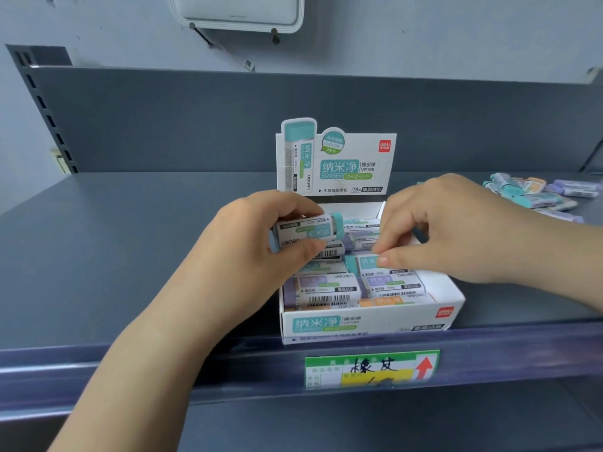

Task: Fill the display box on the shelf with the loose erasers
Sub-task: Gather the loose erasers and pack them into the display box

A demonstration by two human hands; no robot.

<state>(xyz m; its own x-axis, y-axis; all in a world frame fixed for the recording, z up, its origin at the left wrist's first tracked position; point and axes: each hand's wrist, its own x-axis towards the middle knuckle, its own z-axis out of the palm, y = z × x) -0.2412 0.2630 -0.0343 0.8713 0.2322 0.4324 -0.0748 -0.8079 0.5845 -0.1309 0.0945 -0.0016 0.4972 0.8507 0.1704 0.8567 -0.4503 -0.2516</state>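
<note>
Erasers: a loose pile (535,194) sits far right on the shelf (130,239), near the back panel, well apart from the display box (365,324).

Box sits at the shelf's front edge, front wall touching or just behind the clear price rail (195,357). Header card (339,161) stands upright at its back. Price label (372,368) with red arrow sits in the rail right below the box.

Box contents: front rows packed, with purple-ended erasers (321,290) lying flat side by side and an orange-ended one (385,301) wedged along the front wall. A teal-ended one (365,264) lies in the middle. Back right corner shows bare white inner wall, so there is open room at the rear.

Left hand (248,252): fingers and thumb curled round a small stack, top one a teal-ended eraser (310,228), held above the box's left half, teal end pointing right. Exact count in the stack can't be told; a barcode edge shows underneath.

Right hand (447,230): over the box's right half, fingers curled down into it, thumb and fingertips pinching at the erasers in the middle row. Which one it has I can't tell. Wrist crosses the box's right wall.

Clearance: bare shelf left of the box, a wide gap behind it to the back panel, and more between it and the pile. Slotted upright (42,102) at far left. A white unit (238,11) hangs on the wall above.
</note>
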